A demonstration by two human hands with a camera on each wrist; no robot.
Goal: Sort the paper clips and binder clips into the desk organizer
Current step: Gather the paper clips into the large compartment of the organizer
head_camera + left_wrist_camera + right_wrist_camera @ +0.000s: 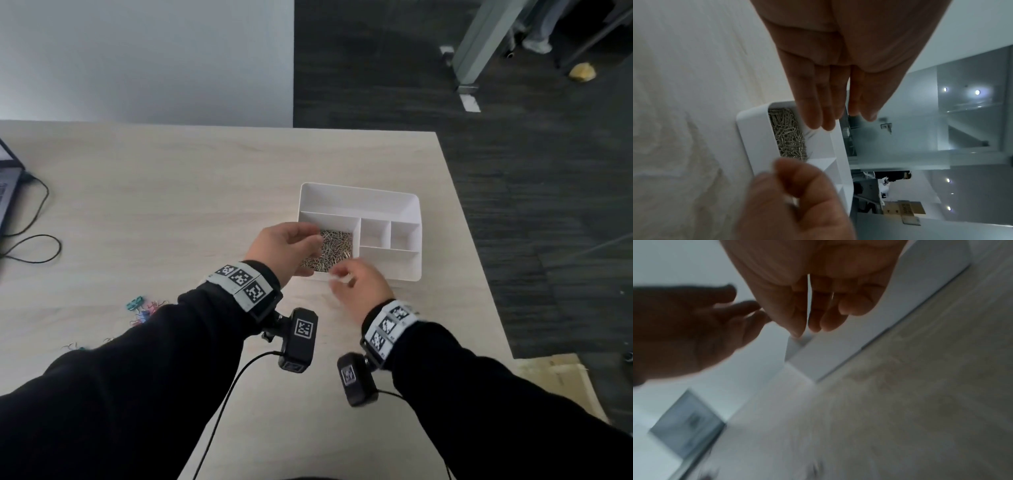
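In the large near-left compartment of the white desk organizer (pixel 407 205), a thick heap of silver paper clips (pixel 337 247) already lies, so this part of the sorting looks mostly done. The other compartments show only white walls and floor. The left hand (pixel 282 245) hovers over the heap with straight, relaxed fingers and holds nothing that I can see. The right hand (pixel 358 284) is at the near rim, blurred, fingers loosely bent; whether it pinches a clip I cannot tell. On the table (pixel 171 192), well apart to the left, colored binder clips (pixel 134 303) and a few loose clips remain, so the binder clips are, I judge, still to be sorted.
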